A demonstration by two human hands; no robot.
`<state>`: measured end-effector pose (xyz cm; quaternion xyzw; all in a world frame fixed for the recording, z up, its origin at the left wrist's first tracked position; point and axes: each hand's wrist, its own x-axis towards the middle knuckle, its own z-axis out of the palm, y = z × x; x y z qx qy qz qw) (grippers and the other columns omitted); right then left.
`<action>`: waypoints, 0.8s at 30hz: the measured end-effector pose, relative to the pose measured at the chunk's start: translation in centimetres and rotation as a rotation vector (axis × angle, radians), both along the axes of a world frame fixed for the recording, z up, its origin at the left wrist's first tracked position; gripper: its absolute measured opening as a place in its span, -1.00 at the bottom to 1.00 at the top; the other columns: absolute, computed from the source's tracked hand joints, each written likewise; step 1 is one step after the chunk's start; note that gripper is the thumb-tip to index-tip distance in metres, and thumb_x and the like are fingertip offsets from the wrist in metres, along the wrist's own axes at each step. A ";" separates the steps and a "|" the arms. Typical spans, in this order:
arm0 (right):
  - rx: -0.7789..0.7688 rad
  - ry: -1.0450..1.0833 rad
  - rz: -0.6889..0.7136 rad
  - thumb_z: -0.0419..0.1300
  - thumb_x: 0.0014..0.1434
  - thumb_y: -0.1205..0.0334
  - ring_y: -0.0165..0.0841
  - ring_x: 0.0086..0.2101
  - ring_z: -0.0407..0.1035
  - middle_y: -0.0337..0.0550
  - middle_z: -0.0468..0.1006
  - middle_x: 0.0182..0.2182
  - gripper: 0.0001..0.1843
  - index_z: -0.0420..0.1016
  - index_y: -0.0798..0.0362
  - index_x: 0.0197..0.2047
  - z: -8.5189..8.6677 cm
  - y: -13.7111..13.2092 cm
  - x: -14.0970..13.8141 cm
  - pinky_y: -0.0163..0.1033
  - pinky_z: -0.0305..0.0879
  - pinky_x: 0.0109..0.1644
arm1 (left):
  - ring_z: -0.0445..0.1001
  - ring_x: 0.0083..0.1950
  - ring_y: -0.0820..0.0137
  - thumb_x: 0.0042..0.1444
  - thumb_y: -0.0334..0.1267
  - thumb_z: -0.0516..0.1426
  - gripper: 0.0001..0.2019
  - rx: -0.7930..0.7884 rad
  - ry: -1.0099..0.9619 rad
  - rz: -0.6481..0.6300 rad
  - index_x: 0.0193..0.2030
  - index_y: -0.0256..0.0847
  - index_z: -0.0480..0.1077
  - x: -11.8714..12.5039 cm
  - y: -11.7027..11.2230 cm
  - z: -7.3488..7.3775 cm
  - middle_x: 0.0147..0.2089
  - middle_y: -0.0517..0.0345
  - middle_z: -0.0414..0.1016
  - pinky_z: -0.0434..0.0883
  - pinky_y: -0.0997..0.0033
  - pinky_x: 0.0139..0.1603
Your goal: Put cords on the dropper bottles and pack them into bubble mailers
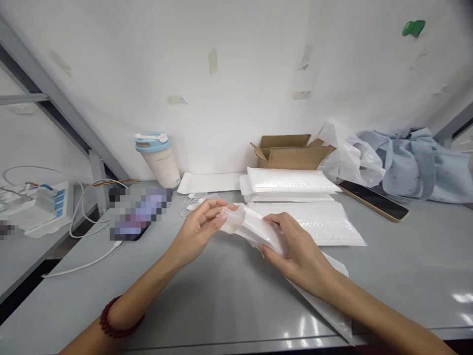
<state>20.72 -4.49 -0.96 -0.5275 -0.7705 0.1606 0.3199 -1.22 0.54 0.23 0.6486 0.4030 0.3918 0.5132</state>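
My right hand wraps round a narrow white bubble mailer, which it holds tilted above the table. The mailer's long lower part trails under my forearm to the table's front edge. At the mailer's upper left end, my left hand pinches a translucent plastic piece between thumb and fingers. Whether that piece is separate from the mailer, I cannot tell. Just behind my left fingers lie several small white items with thin loops, partly hidden.
More white bubble mailers lie behind my right hand, before an open cardboard box. A lidded cup and a cabled phone are left. Rightward are another phone, a plastic bag and a blue-grey cloth bag.
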 end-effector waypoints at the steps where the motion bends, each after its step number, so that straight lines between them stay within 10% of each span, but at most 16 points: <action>1: -0.003 0.004 0.001 0.12 0.10 0.24 -0.23 -0.22 0.34 -0.07 0.38 -0.16 -0.63 0.19 -0.01 -0.01 0.0 0.0 0.0 -0.10 0.35 -0.22 | 0.44 0.03 0.25 0.15 -0.10 0.09 -0.73 -0.009 -0.007 0.008 -0.06 -0.15 0.29 0.0 0.0 -0.1 0.06 -0.03 0.46 0.37 0.28 -0.01; 7: -0.016 0.027 -0.007 0.11 0.11 0.23 -0.25 -0.24 0.33 -0.08 0.37 -0.16 -0.64 0.18 -0.02 -0.01 0.2 -0.2 0.0 -0.14 0.35 -0.25 | 0.49 -0.11 0.26 0.06 -0.05 0.16 -0.75 -0.007 0.079 0.246 -0.25 -0.19 0.40 0.1 0.3 -0.9 -0.05 0.01 0.52 0.40 0.29 -0.10; 18: 0.036 0.052 0.014 0.11 0.11 0.25 -0.23 -0.24 0.37 -0.08 0.37 -0.16 -0.62 0.17 -0.04 0.01 -0.2 -0.5 -0.1 -0.10 0.37 -0.22 | 0.51 -0.32 0.31 0.08 -0.01 0.10 -0.67 0.009 0.294 0.119 -0.05 -0.07 0.42 1.6 -1.3 -0.4 -0.27 0.19 0.54 0.37 0.46 -0.45; 24: 0.008 0.058 0.006 0.11 0.16 0.13 -0.20 -0.08 0.31 -0.06 0.36 -0.06 -0.58 0.15 -0.04 0.08 -0.2 -0.4 0.0 -0.04 0.31 -0.04 | 0.49 -0.42 0.38 0.04 -0.13 0.16 -0.79 -0.111 0.153 0.039 -0.22 -0.10 0.55 1.3 -0.9 -1.0 -0.28 0.19 0.57 0.42 0.38 -0.26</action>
